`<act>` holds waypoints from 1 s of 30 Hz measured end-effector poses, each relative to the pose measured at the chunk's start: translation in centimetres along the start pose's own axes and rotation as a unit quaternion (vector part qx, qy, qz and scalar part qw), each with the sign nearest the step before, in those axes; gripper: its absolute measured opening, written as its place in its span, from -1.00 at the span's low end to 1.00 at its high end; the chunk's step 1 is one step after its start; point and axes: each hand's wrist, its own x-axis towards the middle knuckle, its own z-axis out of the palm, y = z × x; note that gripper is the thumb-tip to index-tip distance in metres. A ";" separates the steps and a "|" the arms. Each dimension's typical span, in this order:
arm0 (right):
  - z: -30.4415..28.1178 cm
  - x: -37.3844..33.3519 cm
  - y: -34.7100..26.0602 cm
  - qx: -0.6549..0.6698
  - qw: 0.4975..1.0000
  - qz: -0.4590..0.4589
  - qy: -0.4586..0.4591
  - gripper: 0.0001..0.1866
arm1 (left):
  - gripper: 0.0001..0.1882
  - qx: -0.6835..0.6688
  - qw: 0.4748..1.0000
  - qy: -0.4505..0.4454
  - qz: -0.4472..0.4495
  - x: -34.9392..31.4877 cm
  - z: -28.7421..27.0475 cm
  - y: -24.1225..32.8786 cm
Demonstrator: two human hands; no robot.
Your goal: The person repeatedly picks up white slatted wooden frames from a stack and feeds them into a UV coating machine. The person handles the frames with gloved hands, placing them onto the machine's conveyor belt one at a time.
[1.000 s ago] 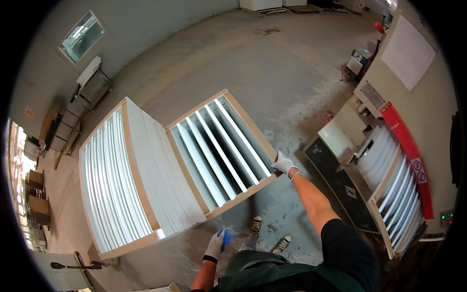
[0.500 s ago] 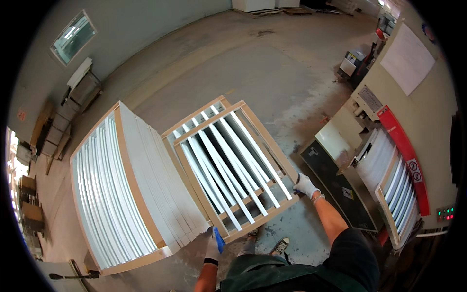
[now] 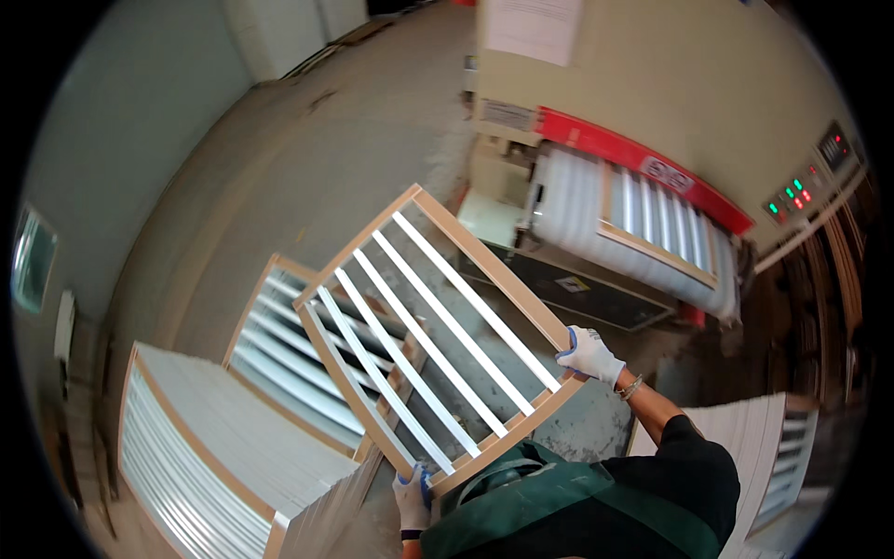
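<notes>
Right hand [image 3: 589, 354], white glove, clamped on the right corner of a slatted wooden frame [image 3: 438, 335]. Left hand [image 3: 413, 494], also gloved, gripping the frame's bottom corner at lower centre of the picture. Frame held up off the floor, tilted, white slats running diagonally, filling the middle of the picture. Below it to the left, a stack of similar frames [image 3: 279, 345] lying flat; further lower left a taller stack of white slatted panels [image 3: 214, 466]. Upper right: a beige machine with a red band [image 3: 670, 168], a slatted panel [image 3: 652, 224] lying in its opening, green lights on its control panel [image 3: 801, 191]. Concrete floor [image 3: 307, 158] across upper left.
</notes>
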 end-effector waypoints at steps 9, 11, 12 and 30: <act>-0.4 -18.2 11.3 0.197 0.941 0.118 0.247 -0.57 | -0.80 0.192 0.968 -0.147 0.070 -1.0 6.5 8.3; -0.5 -21.0 14.0 0.249 0.912 0.141 0.292 -0.60 | -0.80 0.204 0.957 -0.188 0.080 -1.7 9.9 9.8; -1.1 -22.4 15.6 0.289 0.895 0.163 0.298 -0.63 | -0.79 0.217 0.951 -0.203 0.087 -2.2 12.0 10.1; -1.3 -30.0 24.2 0.364 0.821 0.281 0.340 -0.83 | -0.69 0.378 0.855 -0.329 0.134 -3.0 25.0 9.0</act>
